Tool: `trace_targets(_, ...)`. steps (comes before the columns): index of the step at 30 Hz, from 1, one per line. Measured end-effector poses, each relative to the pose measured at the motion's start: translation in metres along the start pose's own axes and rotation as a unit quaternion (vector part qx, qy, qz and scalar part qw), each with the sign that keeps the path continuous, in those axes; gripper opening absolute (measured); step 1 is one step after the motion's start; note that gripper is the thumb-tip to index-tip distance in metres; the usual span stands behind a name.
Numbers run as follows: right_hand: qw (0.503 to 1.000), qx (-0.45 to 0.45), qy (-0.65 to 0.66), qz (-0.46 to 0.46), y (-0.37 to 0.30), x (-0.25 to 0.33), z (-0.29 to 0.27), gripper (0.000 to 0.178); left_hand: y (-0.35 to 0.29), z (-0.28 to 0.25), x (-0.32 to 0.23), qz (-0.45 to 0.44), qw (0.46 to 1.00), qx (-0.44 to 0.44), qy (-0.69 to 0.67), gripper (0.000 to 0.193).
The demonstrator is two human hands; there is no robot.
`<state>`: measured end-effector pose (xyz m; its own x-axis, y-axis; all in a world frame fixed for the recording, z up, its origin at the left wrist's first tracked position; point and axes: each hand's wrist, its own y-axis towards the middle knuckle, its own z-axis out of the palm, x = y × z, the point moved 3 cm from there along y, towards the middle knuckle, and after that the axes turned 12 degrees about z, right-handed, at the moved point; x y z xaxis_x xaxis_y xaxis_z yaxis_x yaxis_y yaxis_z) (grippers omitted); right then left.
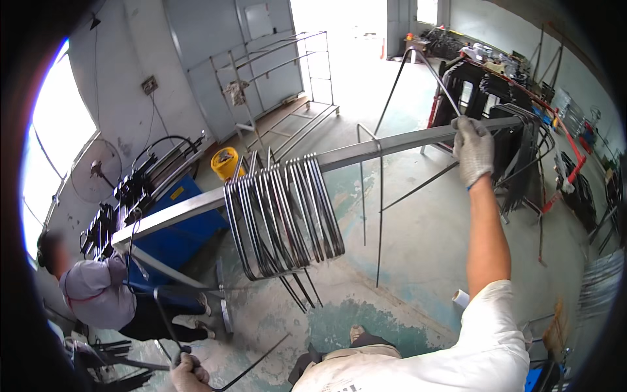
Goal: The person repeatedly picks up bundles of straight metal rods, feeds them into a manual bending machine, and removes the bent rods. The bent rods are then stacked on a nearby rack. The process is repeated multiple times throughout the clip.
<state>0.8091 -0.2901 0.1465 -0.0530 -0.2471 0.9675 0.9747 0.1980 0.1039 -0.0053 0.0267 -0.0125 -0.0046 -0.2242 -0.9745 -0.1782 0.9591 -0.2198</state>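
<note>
The left hand (189, 375), in a pale glove, clutches a bent black metal rod (166, 320); the gloved right hand (474, 151) pinches another thin dark rod (437, 81) at the long grey steel rail (418, 139) (which carries bunched black loops (284, 219)). Rail loading, apparently; careful clearance matters next.

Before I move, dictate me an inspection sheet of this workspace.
Surface: grey floor with green patches.
Work items: bent rods bunched over a metal beam.
Clutter: yellow bucket beyond the beam; white roll on the floor.
Left hand: gloved, closed on another bent rod.
Right hand: gloved, at the beam; grip unclear.
Cables: wire below a wall box.
Surroundings: co-worker at left, near blue-based machinery.
</note>
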Motion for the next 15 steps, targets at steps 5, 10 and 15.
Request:
trace_targets(5, 0.942, -0.111, -0.279, -0.152, 0.107, -0.075, 0.030, 0.043, -0.060, 0.039, -0.072, 0.065, 0.993, 0.008, -0.101, 0.029)
trace_targets(10, 0.867, -0.183, -0.431, -0.170, 0.084, -0.163, 0.053, 0.043, -0.106, -0.019, -0.165, 0.178, 0.983, 0.022, -0.040, 0.033)
trace_targets(15, 0.912, -0.147, -0.286, -0.253, -0.064, -0.164, 0.160, 0.034, -0.155, -0.124, -0.185, 0.322, 0.943, 0.035, 0.073, 0.050)
